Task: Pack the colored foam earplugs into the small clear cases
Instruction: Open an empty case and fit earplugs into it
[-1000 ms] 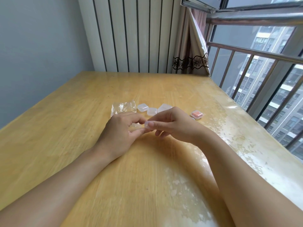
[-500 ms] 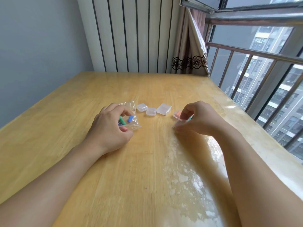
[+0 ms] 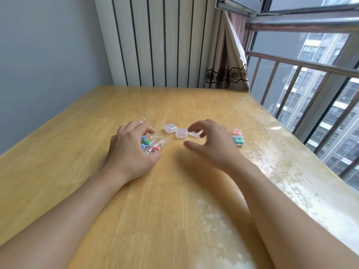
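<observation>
On the wooden table [image 3: 174, 191], my left hand [image 3: 130, 152] grips a clear plastic bag [image 3: 155, 141] holding blue, green and pink foam earplugs. Two empty clear cases [image 3: 170, 128] [image 3: 181, 133] lie side by side in the middle. A third clear case [image 3: 193, 134] lies under the spread fingers of my right hand [image 3: 211, 144], which hovers over it and holds nothing. To the right lie a case with orange earplugs [image 3: 236, 131] and a case with teal earplugs [image 3: 238, 141].
The table's right edge runs along a window with a metal railing [image 3: 303, 66]. A curtain [image 3: 229, 55] hangs at the far right corner. A striped white wall panel [image 3: 159, 41] stands behind the table.
My right hand let go of the teal-filled case beside the orange one and moved left over the third empty case. My left hand stayed on the bag.
</observation>
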### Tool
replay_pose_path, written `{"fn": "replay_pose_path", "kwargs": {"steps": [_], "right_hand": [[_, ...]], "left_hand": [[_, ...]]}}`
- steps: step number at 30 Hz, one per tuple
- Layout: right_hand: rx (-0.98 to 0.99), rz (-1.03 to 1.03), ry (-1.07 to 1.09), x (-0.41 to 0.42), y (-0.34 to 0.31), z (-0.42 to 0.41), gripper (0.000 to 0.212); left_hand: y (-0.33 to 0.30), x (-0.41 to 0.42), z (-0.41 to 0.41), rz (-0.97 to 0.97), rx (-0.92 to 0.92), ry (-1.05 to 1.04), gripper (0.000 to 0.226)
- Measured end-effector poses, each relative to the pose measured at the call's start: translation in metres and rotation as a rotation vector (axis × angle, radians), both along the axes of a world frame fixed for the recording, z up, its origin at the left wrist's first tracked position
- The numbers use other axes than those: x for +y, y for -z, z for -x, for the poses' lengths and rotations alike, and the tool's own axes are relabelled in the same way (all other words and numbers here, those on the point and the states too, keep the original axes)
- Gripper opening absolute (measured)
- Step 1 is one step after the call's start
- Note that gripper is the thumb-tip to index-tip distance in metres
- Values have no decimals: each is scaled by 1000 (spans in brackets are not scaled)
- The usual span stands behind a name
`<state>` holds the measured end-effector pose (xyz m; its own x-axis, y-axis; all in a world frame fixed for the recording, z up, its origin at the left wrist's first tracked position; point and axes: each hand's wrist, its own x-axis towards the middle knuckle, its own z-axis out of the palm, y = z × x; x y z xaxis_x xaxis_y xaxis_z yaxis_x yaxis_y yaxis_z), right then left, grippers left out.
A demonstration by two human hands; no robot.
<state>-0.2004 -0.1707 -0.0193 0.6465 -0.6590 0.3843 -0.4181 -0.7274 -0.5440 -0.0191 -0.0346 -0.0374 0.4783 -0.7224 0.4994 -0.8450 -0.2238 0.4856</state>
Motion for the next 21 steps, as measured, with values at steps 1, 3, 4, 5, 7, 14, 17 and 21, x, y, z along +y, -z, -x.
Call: {"fn": "replay_pose_path", "kwargs": {"steps": [1, 3, 4, 5, 7, 14, 17, 21], "right_hand": [[48, 8, -59, 7, 6, -6, 42], [96, 2, -89, 12, 19, -12, 57], [78, -38, -70, 12, 23, -14, 65], [38, -97, -45, 10, 25, -17, 73], [-6, -141, 6, 4, 26, -22, 80], [285, 119, 126, -10, 24, -57, 62], [246, 157, 140, -14, 28, -62, 44], [72, 31, 134, -16, 32, -54, 37]], "left_hand": [[0, 0, 0, -9, -7, -13, 40], [0, 0, 0, -23, 2, -13, 44], [0, 1, 1, -28, 17, -6, 46], [-1, 1, 1, -29, 31, 8, 48], [-1, 0, 4, -29, 57, 57, 50], [-1, 0, 8, -25, 122, 174, 48], [0, 0, 5, -12, 127, 190, 43], [2, 0, 4, 3, 115, 204, 39]]}}
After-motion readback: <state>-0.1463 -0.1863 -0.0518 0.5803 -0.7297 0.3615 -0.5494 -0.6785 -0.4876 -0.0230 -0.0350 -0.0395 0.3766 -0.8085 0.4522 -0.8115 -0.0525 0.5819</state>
